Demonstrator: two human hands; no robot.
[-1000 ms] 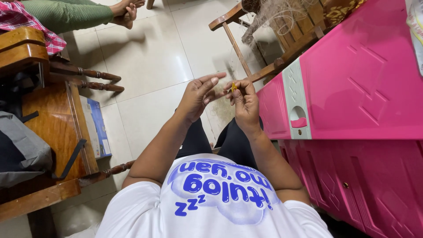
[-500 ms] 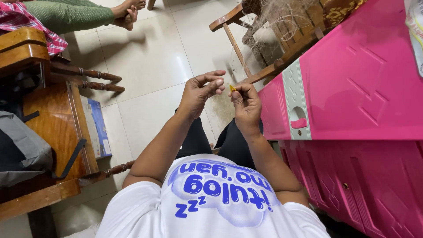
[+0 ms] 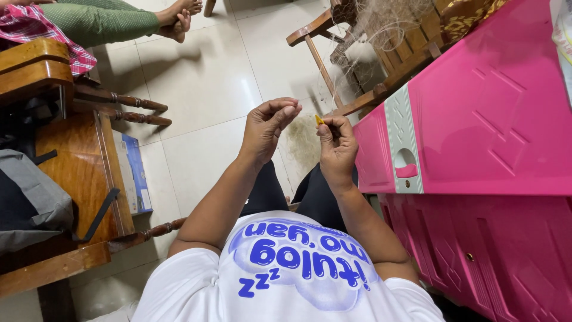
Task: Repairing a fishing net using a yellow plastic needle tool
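A small yellow piece point(image 3: 319, 120) is pinched at the fingertips of the right hand point(image 3: 337, 148), its tip pointed up and toward the left hand point(image 3: 266, 126). The left hand is curled shut just beside it, apparently on fine netting thread; nothing can be made out.

Setting: a home room | pale tiled floor point(image 3: 208, 89) | carved wooden chairs point(image 3: 77, 161) | bright pink plastic cabinet point(image 3: 494, 119) | another person's bare feet point(image 3: 182, 15) resting on the floor

Pink cabinet point(image 3: 494, 119), white blue-lettered shirt point(image 3: 286, 280), yellow piece point(image 3: 319, 120)
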